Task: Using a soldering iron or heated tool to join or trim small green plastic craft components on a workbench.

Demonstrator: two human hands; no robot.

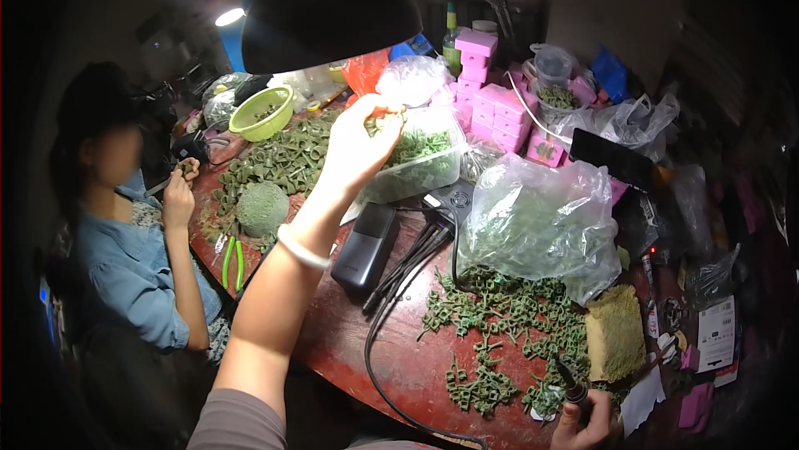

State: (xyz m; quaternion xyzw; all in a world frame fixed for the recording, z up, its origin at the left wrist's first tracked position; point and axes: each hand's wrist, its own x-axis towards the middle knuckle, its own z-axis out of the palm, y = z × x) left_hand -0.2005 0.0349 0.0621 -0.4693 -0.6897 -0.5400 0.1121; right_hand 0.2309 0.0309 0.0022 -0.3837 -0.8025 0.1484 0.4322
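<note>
My left hand, with a white bangle on its wrist, is raised under the lamp over the table. Its fingers are closed in a pinch on a small yellowish-green piece, whose details are too bright to make out. At the lower right, my right hand grips a black pen-shaped tool, tip pointing up and left. Beside that tip lies a small cluster of green pieces. Many dark green small parts are spread on the red table between my hands.
A black lamp shade hangs overhead. Around the table are a clear tub, a plastic bag, a yellow sponge, a black box with cables, pink boxes and green pliers. A co-worker sits at left.
</note>
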